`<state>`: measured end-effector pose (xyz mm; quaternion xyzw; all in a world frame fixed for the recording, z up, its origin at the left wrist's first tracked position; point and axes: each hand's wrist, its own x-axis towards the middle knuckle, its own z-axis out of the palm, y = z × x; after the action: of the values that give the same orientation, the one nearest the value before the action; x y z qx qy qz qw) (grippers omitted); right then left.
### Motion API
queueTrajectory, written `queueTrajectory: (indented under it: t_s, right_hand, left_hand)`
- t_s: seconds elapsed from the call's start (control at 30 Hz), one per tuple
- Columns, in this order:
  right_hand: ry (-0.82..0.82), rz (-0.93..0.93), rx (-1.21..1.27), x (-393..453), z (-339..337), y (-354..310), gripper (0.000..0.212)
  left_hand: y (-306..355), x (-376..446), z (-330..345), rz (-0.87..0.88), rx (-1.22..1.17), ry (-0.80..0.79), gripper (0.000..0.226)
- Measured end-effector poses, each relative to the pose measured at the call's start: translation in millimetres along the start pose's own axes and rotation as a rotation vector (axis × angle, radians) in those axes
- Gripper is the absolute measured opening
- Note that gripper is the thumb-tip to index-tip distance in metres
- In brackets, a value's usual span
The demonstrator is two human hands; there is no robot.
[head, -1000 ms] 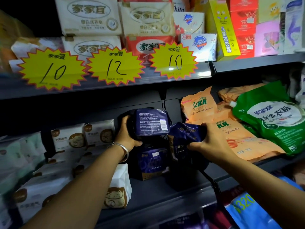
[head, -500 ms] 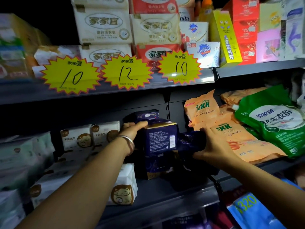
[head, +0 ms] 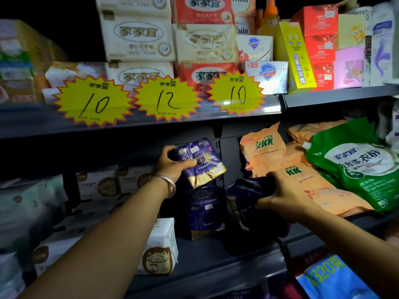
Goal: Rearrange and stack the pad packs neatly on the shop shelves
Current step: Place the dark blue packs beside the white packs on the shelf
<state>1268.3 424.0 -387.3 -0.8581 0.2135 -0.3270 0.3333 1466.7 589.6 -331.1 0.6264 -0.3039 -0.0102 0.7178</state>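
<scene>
1. Now we see the front of the purple pad pack [head: 199,161]; half a second ago its back with the barcode faced us, and our left hand [head: 172,164] has lifted it a little higher.
2. Our left hand grips this pack by its left edge, thumb on the front, and holds it tilted above the middle shelf [head: 216,268].
3. We wear a silver bangle [head: 166,183] on that wrist.
4. Our right hand [head: 278,196] holds a dark pad pack [head: 246,190], fingers curled round its right side.
5. This dark pack sits just beside the orange washing powder bags [head: 311,184].
6. Another purple pack [head: 205,212] stands on the shelf, right under the tilted one.
7. White packs with a cat picture [head: 159,247] stand to the left on the same shelf.
8. A green bag [head: 358,167] leans on the orange bags at the right.
9. Three yellow star price tags [head: 167,98] hang on the upper shelf edge and read 10, 12 and 10.
10. Soap boxes [head: 138,37] are piled above the tags.
</scene>
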Motion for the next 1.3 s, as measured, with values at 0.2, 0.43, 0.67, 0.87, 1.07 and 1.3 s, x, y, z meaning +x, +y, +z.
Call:
queueTrajectory:
  t_s: [0.2, 0.43, 0.67, 0.87, 1.07, 1.3]
  right_hand:
    - [-0.093, -0.016, 0.092, -1.6, -5.2, 5.9, 0.056]
    - [-0.129, -0.02, 0.172, 7.6, 1.3, 15.0, 0.064]
    - [-0.145, -0.038, 0.234, 4.1, 0.4, 17.6, 0.055]
    - [-0.153, -0.049, 0.233, 2.4, -3.8, 13.3, 0.083]
    - [-0.177, -0.072, 0.305, 7.5, -3.4, 16.7, 0.077]
    - [-0.207, -0.059, 0.403, 12.0, -3.6, 26.4, 0.071]
  left_hand:
    - [-33.2, 12.2, 0.3, 0.147, 0.346, -0.006, 0.055]
    - [-56.4, 16.8, 2.5, 0.175, 0.54, -0.093, 0.072]
    - [-45.2, 3.9, 17.0, 0.152, 0.77, 0.068, 0.068]
    - [-48.9, 6.7, 22.2, 0.114, 0.854, 0.081, 0.07]
    - [-57.9, 23.8, 24.4, 0.145, 0.913, 0.09, 0.069]
    - [-69.9, 49.8, 31.1, 0.095, 0.922, 0.112, 0.075]
